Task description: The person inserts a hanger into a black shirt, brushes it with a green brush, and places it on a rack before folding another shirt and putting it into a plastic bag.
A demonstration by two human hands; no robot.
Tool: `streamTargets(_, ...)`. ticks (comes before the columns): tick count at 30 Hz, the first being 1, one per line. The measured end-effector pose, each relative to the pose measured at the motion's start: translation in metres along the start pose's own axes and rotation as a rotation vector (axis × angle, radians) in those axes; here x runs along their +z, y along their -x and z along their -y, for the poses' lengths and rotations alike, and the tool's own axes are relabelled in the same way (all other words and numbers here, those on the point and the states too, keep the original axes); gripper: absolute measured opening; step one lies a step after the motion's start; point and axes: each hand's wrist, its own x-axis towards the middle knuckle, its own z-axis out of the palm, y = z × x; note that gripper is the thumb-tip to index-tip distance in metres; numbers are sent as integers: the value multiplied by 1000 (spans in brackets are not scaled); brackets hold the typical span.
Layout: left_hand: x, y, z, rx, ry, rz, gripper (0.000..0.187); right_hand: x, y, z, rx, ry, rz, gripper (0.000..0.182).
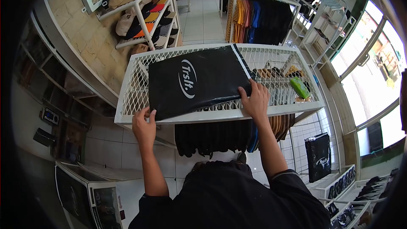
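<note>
A large black plastic bag (212,74) with a white "Trslt." logo lies flat on the white wire-mesh rack top (271,63). At its near left corner, my left hand (144,125) pinches the bag between thumb and fingers. My right hand (256,99) grips the near right corner, thumb on the upper face and fingers around the edge beside the white strip. Part of the fingers of both hands is hidden. To the right of my right hand, a bright green packet (300,87) rests on the mesh.
Dark garments (212,138) hang below the mesh top, close to my body. A shelf of caps (154,17) stands at the back left. Another clothes rack (263,19) is beyond the table. At right hangs a black "Trslt." package (319,157), near glass doors (360,55).
</note>
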Motion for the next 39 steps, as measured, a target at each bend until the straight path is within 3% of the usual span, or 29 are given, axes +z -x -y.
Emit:
streamTargets(2,10,0,-1,-10,42,-10,23,-1,-3,2,2,6,54,58)
streamTargets(4,16,-3,3,-19,78,-13,20,-7,-2,16,38,-94,67,53)
streamTargets(7,19,-27,15,78,6,-182,19,-13,-4,25,104,-261,131,42)
streamTargets(12,17,-54,24,40,-7,-72,23,3,-15,-2,106,-390,184,36)
streamTargets(15,25,-61,33,52,40,-47,23,13,-24,-16,58,-512,318,40)
streamTargets(19,38,-57,43,59,100,-159,20,-7,-36,5,163,-462,427,45)
streamTargets(21,38,-54,42,48,90,-193,19,-6,-40,14,247,-235,462,56)
streamTargets(24,35,-52,43,63,160,-177,15,-7,-43,23,186,-230,497,62)
streamTargets(29,34,-53,45,178,63,-230,16,24,-40,17,171,-307,418,52)
streamTargets(34,34,-52,45,98,103,-197,16,22,-38,21,168,-395,353,47)
streamTargets(39,38,-52,49,68,109,-206,19,-5,-56,-34,255,-419,62,42)
